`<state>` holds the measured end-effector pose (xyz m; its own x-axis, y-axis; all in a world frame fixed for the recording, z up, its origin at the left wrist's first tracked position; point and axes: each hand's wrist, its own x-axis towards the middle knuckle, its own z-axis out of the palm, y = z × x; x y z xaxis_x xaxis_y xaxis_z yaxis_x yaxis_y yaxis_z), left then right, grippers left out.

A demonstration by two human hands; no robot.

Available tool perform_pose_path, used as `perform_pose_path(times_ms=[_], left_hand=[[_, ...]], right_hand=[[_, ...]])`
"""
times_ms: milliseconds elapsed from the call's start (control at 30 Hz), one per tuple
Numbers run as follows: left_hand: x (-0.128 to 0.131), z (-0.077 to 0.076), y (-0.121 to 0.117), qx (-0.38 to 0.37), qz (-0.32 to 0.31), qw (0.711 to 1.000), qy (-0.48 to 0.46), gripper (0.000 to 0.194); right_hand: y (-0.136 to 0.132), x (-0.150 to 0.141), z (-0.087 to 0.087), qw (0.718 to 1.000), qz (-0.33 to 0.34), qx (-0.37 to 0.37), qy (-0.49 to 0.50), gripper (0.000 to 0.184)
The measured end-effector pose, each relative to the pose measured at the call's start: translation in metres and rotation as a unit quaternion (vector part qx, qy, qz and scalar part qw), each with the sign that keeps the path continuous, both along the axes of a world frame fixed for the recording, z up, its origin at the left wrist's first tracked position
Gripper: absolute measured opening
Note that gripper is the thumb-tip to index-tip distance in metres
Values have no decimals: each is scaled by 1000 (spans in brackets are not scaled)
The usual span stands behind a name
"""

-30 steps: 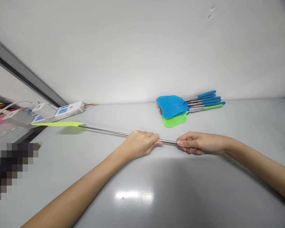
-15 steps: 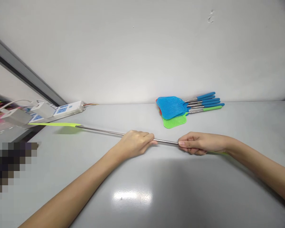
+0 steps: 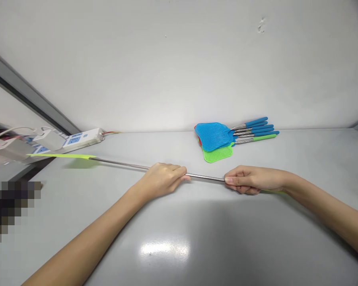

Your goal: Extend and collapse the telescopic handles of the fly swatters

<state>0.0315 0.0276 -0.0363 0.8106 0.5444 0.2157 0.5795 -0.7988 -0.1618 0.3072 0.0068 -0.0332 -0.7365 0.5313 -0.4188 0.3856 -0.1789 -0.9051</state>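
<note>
A fly swatter [image 3: 119, 163] with a thin metal telescopic rod stretches across the table in front of me. Its yellow-green head [image 3: 64, 156] points left and is seen nearly edge-on. My left hand [image 3: 166, 178] is wrapped round the middle of the rod. My right hand [image 3: 244, 180] grips the swatter's right end, covering most of the handle; a sliver of yellow-green shows beyond it by the wrist. Bare rod runs between the two hands. Behind them lies a pile of fly swatters, with blue heads [image 3: 213, 136] over a green one [image 3: 217, 153].
The piled swatters' blue and green handles [image 3: 265, 137] point right, near the white wall [image 3: 137, 71]. A white power strip [image 3: 83, 140] with plugged-in chargers and cables stands at the left, close to the held swatter's head. The table [image 3: 211, 246] is grey and glossy.
My left hand has moved a little left along with the swatter's head, and the bare rod between my hands has lengthened. My right hand has stayed nearly in place. The view has shifted slightly.
</note>
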Motion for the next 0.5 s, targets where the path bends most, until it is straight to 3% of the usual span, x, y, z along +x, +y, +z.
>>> perform_pose_path(times_ms=[500], left_hand=[[-11, -1, 7, 11, 4, 1000, -7, 35]], right_hand=[[1, 4, -3, 1000, -14, -17, 9, 35]])
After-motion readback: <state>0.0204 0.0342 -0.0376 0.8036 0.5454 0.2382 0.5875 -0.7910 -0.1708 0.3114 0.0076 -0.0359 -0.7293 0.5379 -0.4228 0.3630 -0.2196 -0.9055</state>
